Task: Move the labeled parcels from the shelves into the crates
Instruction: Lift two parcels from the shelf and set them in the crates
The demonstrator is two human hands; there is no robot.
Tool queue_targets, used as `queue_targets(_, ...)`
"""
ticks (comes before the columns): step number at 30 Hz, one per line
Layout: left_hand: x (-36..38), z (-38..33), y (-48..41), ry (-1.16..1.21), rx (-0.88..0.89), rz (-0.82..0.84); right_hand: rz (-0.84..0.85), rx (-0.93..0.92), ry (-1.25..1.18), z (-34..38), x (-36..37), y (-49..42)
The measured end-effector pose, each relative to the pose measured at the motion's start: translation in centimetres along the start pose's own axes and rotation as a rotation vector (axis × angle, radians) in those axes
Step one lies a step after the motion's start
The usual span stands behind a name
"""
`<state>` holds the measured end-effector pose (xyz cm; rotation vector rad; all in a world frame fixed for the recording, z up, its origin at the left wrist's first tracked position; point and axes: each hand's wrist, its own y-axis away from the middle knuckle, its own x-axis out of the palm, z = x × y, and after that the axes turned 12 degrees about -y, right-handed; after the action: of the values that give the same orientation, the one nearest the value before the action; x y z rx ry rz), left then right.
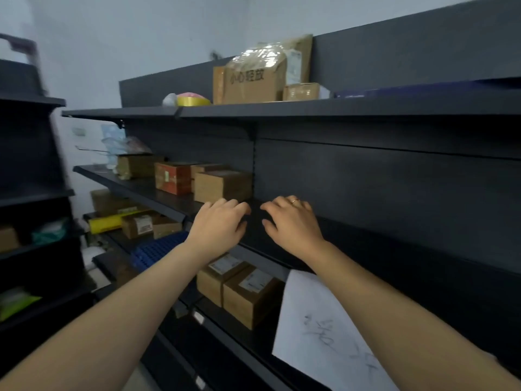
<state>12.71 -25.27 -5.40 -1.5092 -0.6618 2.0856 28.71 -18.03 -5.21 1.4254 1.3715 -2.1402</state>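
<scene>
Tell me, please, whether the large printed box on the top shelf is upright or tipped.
Upright: the large printed box sits flat on the top shelf, characters reading level.

Four cardboard boxes stand on the middle shelf. Above it sit at least three cardboard parcels and two tape rolls. Below it are at least five further boxes and one white paper sheet.

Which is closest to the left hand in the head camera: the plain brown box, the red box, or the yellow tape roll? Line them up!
1. Plain brown box: on the middle shelf, just behind the left hand.
2. Red box: same shelf, further left.
3. Yellow tape roll: on the top shelf, high above.
</scene>
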Motion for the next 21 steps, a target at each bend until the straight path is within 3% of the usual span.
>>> queue_targets(9, 5.3, 12.5, -1.5, -0.044, -0.186, 0.063, 0.050, 0.014, -0.074, 4.9, 7.7, -11.5)
queue_targets(21, 15.8, 23.3, -9.1, 0.105, -0.020, 0.181, 0.051, 0.369, -0.053, 5.1, 16.4, -22.8)
